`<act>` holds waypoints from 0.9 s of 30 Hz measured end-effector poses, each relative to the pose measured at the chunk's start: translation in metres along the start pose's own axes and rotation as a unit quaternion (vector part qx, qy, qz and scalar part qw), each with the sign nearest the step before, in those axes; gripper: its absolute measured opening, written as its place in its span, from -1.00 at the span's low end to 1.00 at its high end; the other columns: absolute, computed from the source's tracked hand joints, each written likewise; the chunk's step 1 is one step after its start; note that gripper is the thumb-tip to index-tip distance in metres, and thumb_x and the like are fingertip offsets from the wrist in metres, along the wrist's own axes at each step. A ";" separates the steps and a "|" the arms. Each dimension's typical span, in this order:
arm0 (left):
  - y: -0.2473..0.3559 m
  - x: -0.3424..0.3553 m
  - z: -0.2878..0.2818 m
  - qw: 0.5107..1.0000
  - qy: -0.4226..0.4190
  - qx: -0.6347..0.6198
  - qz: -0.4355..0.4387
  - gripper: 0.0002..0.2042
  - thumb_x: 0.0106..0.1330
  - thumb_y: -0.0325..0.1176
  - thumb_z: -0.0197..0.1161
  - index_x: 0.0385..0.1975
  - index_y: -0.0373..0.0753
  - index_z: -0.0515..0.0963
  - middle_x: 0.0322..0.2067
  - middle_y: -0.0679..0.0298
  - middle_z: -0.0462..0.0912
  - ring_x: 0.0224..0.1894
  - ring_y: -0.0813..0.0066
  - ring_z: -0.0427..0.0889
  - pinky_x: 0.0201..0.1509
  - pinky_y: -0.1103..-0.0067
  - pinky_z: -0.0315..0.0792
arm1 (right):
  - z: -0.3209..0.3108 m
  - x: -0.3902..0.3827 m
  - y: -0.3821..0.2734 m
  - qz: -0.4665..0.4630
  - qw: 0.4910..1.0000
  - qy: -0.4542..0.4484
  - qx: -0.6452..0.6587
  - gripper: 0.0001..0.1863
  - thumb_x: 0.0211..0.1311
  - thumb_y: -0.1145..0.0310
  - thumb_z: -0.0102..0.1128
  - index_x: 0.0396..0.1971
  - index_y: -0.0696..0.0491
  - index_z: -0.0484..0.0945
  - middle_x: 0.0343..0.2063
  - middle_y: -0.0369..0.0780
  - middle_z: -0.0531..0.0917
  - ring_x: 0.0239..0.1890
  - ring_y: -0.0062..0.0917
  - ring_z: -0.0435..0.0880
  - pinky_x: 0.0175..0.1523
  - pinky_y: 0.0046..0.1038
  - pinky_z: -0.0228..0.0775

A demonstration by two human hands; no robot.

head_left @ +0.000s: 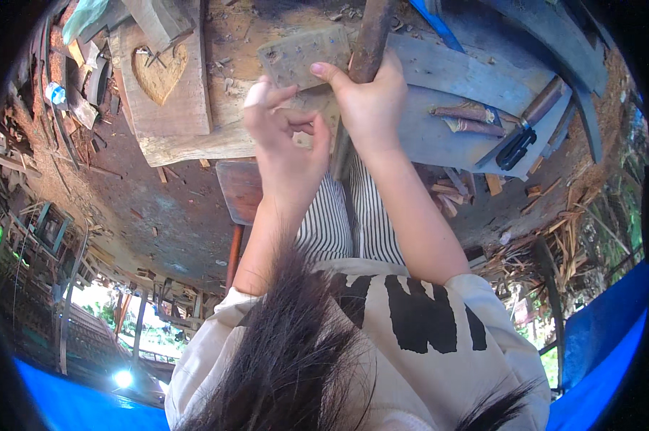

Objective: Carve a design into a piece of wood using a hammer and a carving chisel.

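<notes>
My right hand point(371, 100) is wrapped around a thick brown wooden rod point(372, 36), its thumb lying across the near side. The rod runs up out of the head view, and its lower part is hidden by the hand. To the left of it, my left hand point(290, 140) is raised with thumb and fingertips pinched together and the outer fingers bent. Whatever the pinch holds, if anything, is too small to make out. Beyond the hands, a flat wooden piece point(303, 54) with small dark marks lies on the worn wooden work surface point(227, 136).
At the far left lies a board point(189, 108) with a heart-shaped hollow point(159, 72). On the right, a grey plank point(454, 65), rough sticks point(475, 111), a wood-handled tool point(543, 104) and a black handle point(516, 149) lie together. Wood scraps point(450, 194) litter the ground.
</notes>
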State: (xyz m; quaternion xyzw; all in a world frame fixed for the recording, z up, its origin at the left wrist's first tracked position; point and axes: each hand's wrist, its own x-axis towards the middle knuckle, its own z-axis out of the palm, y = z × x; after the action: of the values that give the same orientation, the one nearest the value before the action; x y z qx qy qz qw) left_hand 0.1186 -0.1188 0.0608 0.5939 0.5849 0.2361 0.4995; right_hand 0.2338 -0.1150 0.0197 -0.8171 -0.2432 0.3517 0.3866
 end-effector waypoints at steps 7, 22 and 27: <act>0.037 0.036 -0.009 0.991 0.083 0.092 0.042 -0.13 0.12 -0.73 0.20 0.36 -0.16 -0.19 -0.02 -0.02 0.30 -0.31 0.49 0.59 -0.27 0.66 0.51 | -0.002 -0.001 0.005 -0.072 0.997 -0.001 -0.007 -0.51 -0.18 0.15 0.57 -0.32 0.18 0.60 -0.35 -0.10 0.54 -0.23 -0.15 0.53 -0.11 -0.23 0.41; 0.055 0.057 0.013 0.954 -0.008 0.292 0.067 -0.09 0.04 -0.72 0.12 0.44 -0.18 -0.14 -0.06 0.04 0.33 -0.28 0.47 0.49 -0.14 0.51 0.47 | -0.005 -0.001 0.011 -0.081 0.996 0.013 0.040 -0.48 -0.22 0.13 0.58 -0.39 0.22 0.57 -0.39 -0.08 0.50 -0.31 -0.14 0.52 -0.20 -0.20 0.41; 0.055 0.057 0.015 0.948 0.003 0.316 0.035 -0.07 0.05 -0.76 0.09 0.44 -0.09 -0.20 -0.06 -0.12 0.28 -0.10 0.01 0.45 0.03 0.24 0.38 | -0.006 -0.001 0.010 -0.076 0.996 0.015 0.038 -0.48 -0.22 0.14 0.58 -0.40 0.23 0.56 -0.38 -0.07 0.49 -0.28 -0.12 0.52 -0.18 -0.20 0.40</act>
State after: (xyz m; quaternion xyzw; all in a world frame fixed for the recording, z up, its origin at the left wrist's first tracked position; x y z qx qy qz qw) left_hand 0.1683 -0.0597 0.0858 0.7410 0.6096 0.0583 0.2756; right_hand 0.2395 -0.1239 0.0152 -0.7861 -0.2853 0.3175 0.4471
